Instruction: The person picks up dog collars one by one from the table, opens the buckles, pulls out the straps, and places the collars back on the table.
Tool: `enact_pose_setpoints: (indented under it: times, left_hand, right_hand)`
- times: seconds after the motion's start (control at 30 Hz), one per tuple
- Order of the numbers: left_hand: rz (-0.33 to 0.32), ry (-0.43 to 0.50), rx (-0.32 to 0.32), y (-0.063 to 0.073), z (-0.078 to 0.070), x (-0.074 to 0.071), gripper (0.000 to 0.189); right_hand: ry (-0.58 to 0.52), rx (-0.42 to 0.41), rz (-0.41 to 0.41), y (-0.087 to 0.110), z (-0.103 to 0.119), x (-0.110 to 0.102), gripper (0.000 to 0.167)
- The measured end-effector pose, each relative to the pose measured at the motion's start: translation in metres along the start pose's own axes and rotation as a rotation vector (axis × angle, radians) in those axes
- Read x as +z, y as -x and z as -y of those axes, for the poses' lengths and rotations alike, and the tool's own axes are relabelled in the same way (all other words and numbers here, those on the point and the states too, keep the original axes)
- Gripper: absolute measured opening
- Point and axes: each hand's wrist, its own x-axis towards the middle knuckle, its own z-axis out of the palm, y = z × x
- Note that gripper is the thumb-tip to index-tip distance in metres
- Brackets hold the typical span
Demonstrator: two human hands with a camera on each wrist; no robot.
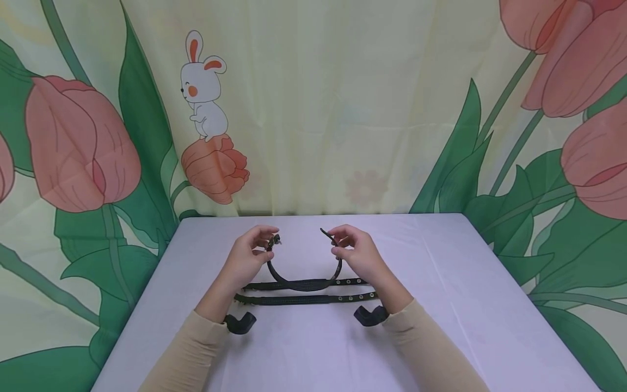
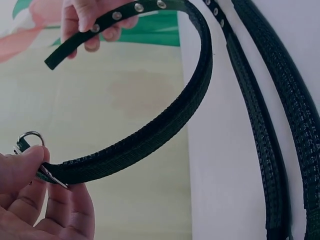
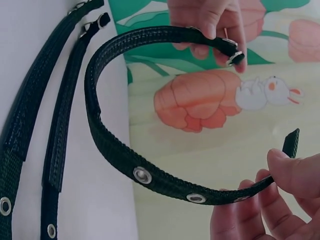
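Observation:
A dark pet collar (image 1: 303, 286) with metal eyelets hangs in a U between both hands, above the table. My left hand (image 1: 250, 256) pinches its buckle end, where a metal ring and buckle show in the left wrist view. The eyelet end is pinched between thumb and fingers of my right hand (image 1: 356, 251), its tip sticking out past the thumb (image 3: 292, 172). Two similar collars lie side by side on the table beneath: a farther collar (image 1: 350, 282) and a nearer collar (image 1: 303, 300), eyelets to the right, buckles to the left.
A white-covered table (image 1: 303, 354) carries the collars. Behind its far edge hangs a curtain (image 1: 333, 109) printed with tulips and a rabbit. Black curved wrist mounts, one left (image 1: 241, 323) and one right (image 1: 370, 316), stick inward from the sleeves.

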Motion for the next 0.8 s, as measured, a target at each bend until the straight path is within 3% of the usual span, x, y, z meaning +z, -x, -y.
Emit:
enact_pose_setpoints:
  times: [0.2, 0.4, 0.8]
  left_hand:
    - [-0.016, -0.032, -0.005, 0.002, 0.003, -0.003, 0.057]
    - [-0.041, -0.026, -0.021, 0.003, 0.007, -0.007, 0.042]
    - [-0.092, -0.021, -0.048, 0.003, 0.017, -0.015, 0.032]
  right_hand:
    - [-0.061, 0.007, -0.005, 0.001, -0.004, -0.005, 0.037]
    - [-0.129, 0.036, -0.006, 0.001, -0.008, -0.011, 0.029]
    - [-0.112, 0.053, -0.046, 0.005, -0.011, -0.021, 0.030]
